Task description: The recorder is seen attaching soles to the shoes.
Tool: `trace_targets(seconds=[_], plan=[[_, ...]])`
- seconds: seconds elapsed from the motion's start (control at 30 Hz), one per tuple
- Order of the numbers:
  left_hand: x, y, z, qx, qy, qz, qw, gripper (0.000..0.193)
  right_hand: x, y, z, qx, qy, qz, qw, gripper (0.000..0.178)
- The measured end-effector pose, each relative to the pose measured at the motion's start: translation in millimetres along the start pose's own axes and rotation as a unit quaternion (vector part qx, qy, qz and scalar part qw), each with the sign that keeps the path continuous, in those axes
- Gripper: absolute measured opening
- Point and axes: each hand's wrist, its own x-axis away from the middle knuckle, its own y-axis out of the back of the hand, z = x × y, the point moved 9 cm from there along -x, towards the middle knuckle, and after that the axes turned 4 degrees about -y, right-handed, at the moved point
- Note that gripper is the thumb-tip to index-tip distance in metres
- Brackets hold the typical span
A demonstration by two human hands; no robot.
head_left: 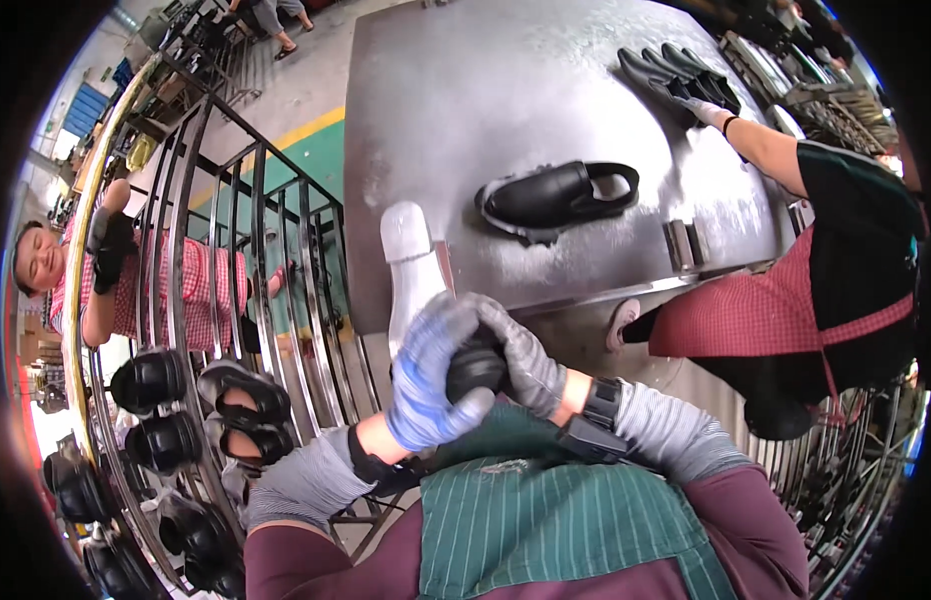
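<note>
Both my gloved hands are closed around a black shoe [476, 368] in front of my apron; much of it is hidden by the fingers. My left hand [426, 375], in a blue and grey glove, grips its left side. On the other side, my right hand [521, 355], in a grey glove, wraps over the edge. Just beyond my hands a white foot-shaped form [411, 250] stands at the table's near left edge. A single black shoe with a heel strap [551, 200] lies on its side on the metal table [436, 90].
Several black shoes [676, 75] stand at the table's far right, touched by a co-worker's gloved hand [706, 112]. That person stands close on my right. A metal rack [261, 220] with black shoes [164, 445] flanks my left; another person [196, 290] is behind it.
</note>
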Motion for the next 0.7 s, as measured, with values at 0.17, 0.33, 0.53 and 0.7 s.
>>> trace_targets(seconds=[0.17, 0.33, 0.53, 0.7], plan=[[56, -40, -45, 0.018, -0.026, 0.06, 0.998, 0.07, 55, 13, -7, 0.375, -0.012, 0.101, 0.922, 0.026], [147, 16, 53, -0.03, 0.349, -0.251, 0.903, 0.06, 101, -48, 128, 0.608, 0.271, 0.025, 0.746, 0.034], [146, -35, 87, 0.372, 0.498, -0.248, 0.743, 0.055, -5, -24, 291, 0.891, 0.332, -0.125, 0.284, 0.036], [121, -12, 173, 0.386, 0.464, -0.255, 0.756, 0.057, -134, 121, 386, 0.959, 0.143, -0.199, 0.143, 0.023]])
